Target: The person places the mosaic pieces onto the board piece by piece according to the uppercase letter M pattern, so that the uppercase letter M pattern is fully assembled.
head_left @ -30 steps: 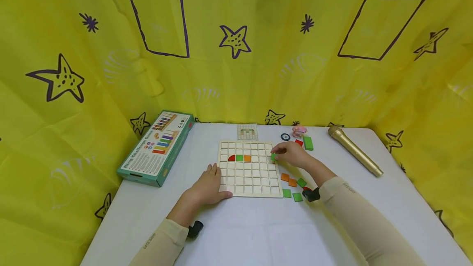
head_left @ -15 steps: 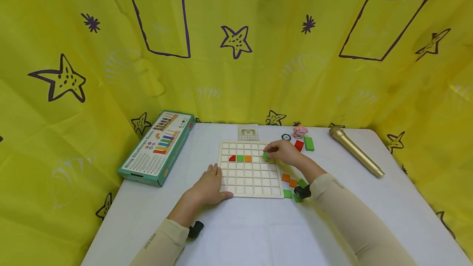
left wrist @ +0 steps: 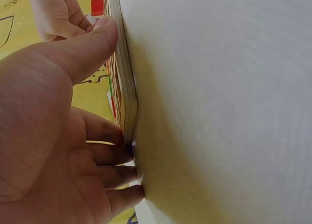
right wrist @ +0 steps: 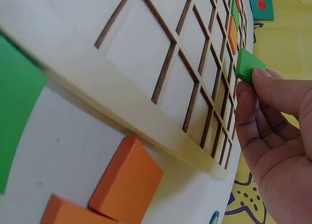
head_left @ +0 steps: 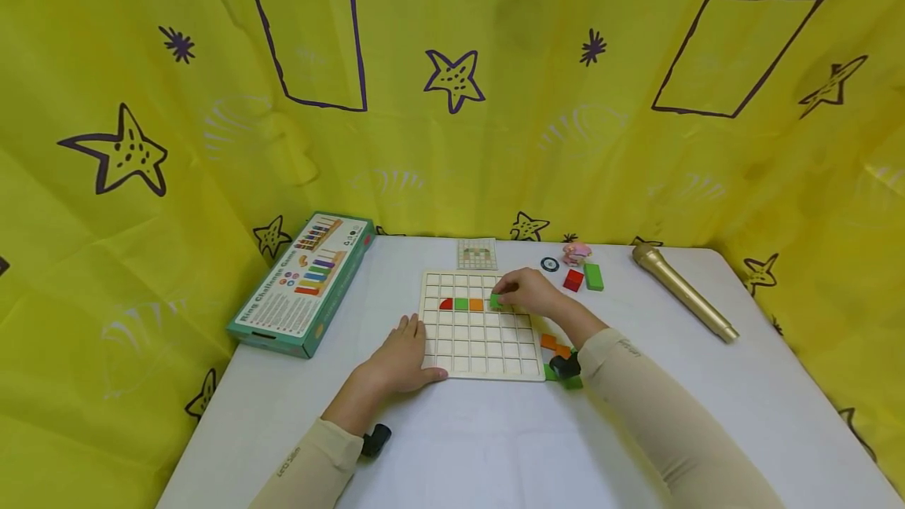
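Note:
A wooden grid board (head_left: pixel 467 344) lies on the white table. In one of its rows sit a red rounded tile (head_left: pixel 446 304), a green tile (head_left: pixel 461 304) and an orange tile (head_left: pixel 477 305), side by side. Just right of the orange one, my right hand (head_left: pixel 530 292) pinches a green square tile (right wrist: pixel 248 67) between thumb and fingers. The right wrist view shows that tile tilted at the grid; whether it touches the board I cannot tell. My left hand (head_left: pixel 399 356) rests at the board's lower left corner, thumb along the front edge, fingers straight against the side.
Loose orange tiles (right wrist: pixel 129 182) and green tiles lie right of the board, partly behind the right wrist. A pattern card (head_left: pixel 477 254) lies behind it. Red (head_left: pixel 573 280) and green blocks (head_left: pixel 593 277), a pink figure (head_left: pixel 577 253), a gold microphone (head_left: pixel 684 293) and a game box (head_left: pixel 304 281) stand around.
My right hand has carried the green tile leftward over the board, from its right edge to beside the orange tile. The left hand has stayed in place.

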Demonstrator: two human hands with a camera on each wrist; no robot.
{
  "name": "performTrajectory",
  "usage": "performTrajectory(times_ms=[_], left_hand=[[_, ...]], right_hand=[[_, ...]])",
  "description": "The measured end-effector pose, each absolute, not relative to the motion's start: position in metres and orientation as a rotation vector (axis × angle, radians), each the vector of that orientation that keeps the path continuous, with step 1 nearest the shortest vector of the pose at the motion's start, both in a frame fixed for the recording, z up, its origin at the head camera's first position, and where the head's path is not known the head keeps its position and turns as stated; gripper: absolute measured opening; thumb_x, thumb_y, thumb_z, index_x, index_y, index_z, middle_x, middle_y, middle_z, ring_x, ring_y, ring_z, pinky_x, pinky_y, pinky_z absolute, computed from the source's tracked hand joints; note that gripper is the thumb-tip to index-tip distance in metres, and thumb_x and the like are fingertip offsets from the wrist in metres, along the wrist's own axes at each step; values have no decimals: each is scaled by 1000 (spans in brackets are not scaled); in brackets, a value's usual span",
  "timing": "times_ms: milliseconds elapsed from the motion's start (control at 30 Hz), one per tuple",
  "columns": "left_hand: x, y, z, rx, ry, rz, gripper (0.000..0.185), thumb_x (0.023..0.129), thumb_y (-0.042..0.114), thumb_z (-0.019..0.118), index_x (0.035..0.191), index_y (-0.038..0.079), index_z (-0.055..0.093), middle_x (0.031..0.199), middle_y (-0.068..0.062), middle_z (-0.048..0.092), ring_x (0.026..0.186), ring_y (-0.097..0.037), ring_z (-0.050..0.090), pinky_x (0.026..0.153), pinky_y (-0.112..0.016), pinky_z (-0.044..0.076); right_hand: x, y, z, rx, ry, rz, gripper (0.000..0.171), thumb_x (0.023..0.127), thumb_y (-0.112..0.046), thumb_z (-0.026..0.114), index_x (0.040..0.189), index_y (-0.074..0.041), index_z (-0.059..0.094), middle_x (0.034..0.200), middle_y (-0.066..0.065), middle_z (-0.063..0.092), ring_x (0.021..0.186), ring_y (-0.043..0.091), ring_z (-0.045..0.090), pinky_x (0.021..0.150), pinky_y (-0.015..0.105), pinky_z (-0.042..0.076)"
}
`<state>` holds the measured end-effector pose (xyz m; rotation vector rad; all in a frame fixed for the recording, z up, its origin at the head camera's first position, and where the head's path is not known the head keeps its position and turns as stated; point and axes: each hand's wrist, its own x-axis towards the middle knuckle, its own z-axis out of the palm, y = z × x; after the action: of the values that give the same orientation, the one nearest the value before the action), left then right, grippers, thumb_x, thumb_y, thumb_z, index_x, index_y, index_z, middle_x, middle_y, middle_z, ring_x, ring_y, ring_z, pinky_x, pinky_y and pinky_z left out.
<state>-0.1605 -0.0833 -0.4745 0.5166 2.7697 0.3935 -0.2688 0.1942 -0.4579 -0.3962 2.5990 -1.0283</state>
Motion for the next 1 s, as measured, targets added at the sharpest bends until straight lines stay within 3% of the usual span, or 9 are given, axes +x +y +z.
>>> performTrajectory(times_ms=[533,1000], left_hand=[[-163,-81,-480,508,2778,364,103,88,58,69,152,-13,28,161,-29,22,150,-43,17,119,-49,23],[-164,-83,-480,491,2776,369,104,88,57,70,152,-13,27,161,-29,22,150,-42,17,120,-49,23]], right_hand=[[-271,186,-466,-371,2586,-999,11,94,-9,72,103,-9,77,102,3,71,91,20,58,85,36,51],[-275,180,-471,-400,2631,-923,8,93,-7,72,98,-8,78,105,5,70,94,21,59,88,38,52]])
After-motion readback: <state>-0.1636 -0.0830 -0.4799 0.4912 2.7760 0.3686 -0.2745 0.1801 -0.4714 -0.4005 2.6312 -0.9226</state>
